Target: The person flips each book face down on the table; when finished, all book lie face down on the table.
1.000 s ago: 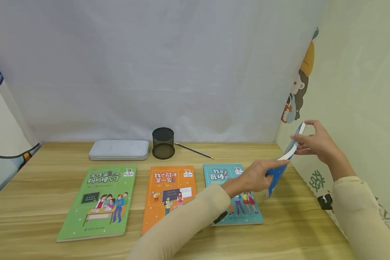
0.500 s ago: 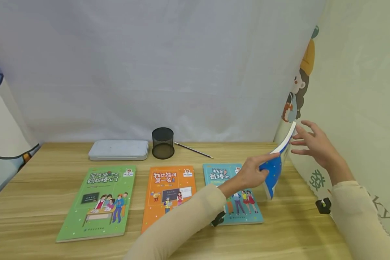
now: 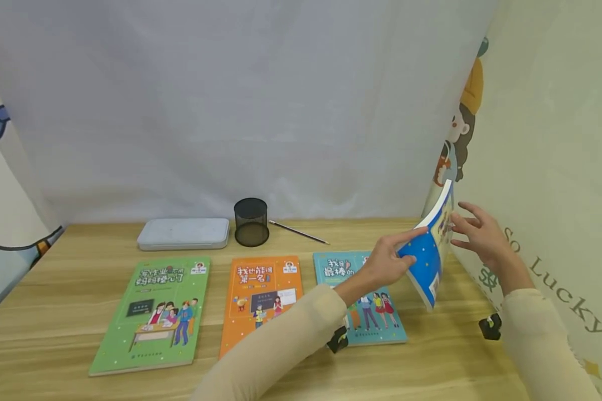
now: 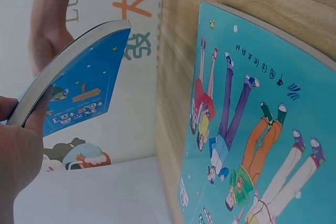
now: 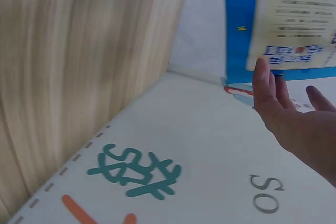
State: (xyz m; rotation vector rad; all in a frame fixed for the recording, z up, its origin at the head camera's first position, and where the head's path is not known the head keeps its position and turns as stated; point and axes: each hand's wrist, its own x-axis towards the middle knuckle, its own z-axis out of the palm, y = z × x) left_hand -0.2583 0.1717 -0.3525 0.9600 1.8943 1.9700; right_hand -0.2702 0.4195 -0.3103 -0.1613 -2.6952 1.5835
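My left hand [image 3: 378,262] is pinching the blue book [image 3: 425,259] by its edge, right of centre in the frame, thumb and fingers pressing opposite faces. The book is bowing above the table [image 3: 461,362], probably because only one side is bearing its weight. My right hand [image 3: 486,239] is gripping nothing, its fingers loosely spreading beside the cover, perhaps for steadying; whether they're touching I can't tell. Leftward, the teal book [image 3: 381,306], orange book [image 3: 261,292] and green book [image 3: 153,312] are lying face up, presumably showing their titles. At upper centre-left, the case [image 3: 183,234], cup [image 3: 251,223] and pencil [image 3: 299,232] are sitting back, likely leaving room.
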